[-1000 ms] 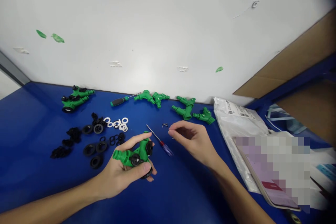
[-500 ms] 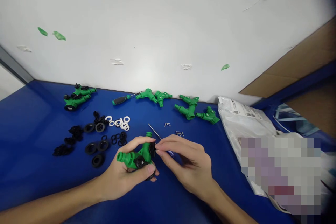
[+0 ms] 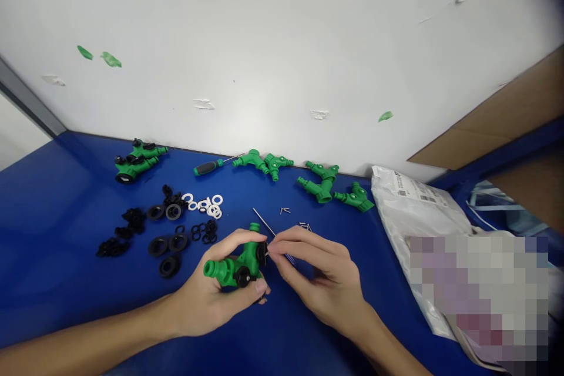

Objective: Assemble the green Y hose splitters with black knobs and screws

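My left hand (image 3: 224, 294) is wrapped around a green Y-shaped hose splitter (image 3: 252, 255), held above the blue table. One black knob (image 3: 242, 276) on it faces me, and another black knob (image 3: 261, 251) sits on its right side. At that second knob, my right hand (image 3: 319, 267) pinches a tiny metallic screw (image 3: 267, 251) between thumb and fingertips; much of the screw is hidden. A thin screwdriver (image 3: 263, 221) lies under my right hand, its handle mostly covered. Loose screws (image 3: 305, 226) are scattered just beyond the fingers.
Several green splitters (image 3: 319, 188) lie along the white wall, with two black-fitted ones (image 3: 136, 167) at left. A second screwdriver (image 3: 209, 167), white washers (image 3: 214, 210), black rings (image 3: 157, 245) and black knobs (image 3: 114, 247) lie leftward. A plastic bag (image 3: 409, 205) is at right.
The whole view has shifted slightly, so everything appears a little further right. The right-side knob shows more clearly beside my right fingertips. Both hands keep their grips.
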{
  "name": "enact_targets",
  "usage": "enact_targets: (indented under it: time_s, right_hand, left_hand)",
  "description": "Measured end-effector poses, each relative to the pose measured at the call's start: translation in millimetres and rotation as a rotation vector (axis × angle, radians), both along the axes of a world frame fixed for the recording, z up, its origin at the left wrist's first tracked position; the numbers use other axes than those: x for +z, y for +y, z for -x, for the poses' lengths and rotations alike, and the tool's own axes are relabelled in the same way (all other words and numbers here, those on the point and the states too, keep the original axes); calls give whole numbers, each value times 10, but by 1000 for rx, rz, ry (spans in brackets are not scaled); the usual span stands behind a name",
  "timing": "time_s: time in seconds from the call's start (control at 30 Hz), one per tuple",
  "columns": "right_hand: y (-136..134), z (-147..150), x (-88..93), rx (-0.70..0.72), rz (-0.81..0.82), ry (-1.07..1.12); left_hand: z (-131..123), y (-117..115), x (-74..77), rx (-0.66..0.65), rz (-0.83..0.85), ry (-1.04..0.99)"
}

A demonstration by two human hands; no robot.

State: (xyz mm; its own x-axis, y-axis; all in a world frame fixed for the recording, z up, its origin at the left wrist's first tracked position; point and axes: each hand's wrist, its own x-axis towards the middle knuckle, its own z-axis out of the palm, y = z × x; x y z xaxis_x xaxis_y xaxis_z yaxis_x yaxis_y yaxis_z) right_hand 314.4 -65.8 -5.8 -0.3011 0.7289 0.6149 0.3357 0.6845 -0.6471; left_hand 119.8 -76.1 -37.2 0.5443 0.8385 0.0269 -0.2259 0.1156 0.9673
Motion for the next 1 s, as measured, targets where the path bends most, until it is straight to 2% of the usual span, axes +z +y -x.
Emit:
enact_targets:
  time_s: [0.23,0.33,0.53,0.83,1.0]
  right_hand:
    - [-29,17,3,-10,-97,-56]
    - [-32,21,-6,-28,-108,-81]
    - [-47,27,-14,-14,-76,-70]
    - [-57,24,15,19,19,-46]
    - [-61,26,7,9,-17,-45]
  left_hand:
    - [-13,32,-13,38,-101,37]
    - [-36,21,-22,64,-67,19]
    - [-59,4,-32,108,-73,8]
    - [-47,14,-40,100,-98,11]
    - [-41,6,-54,100,-126,32]
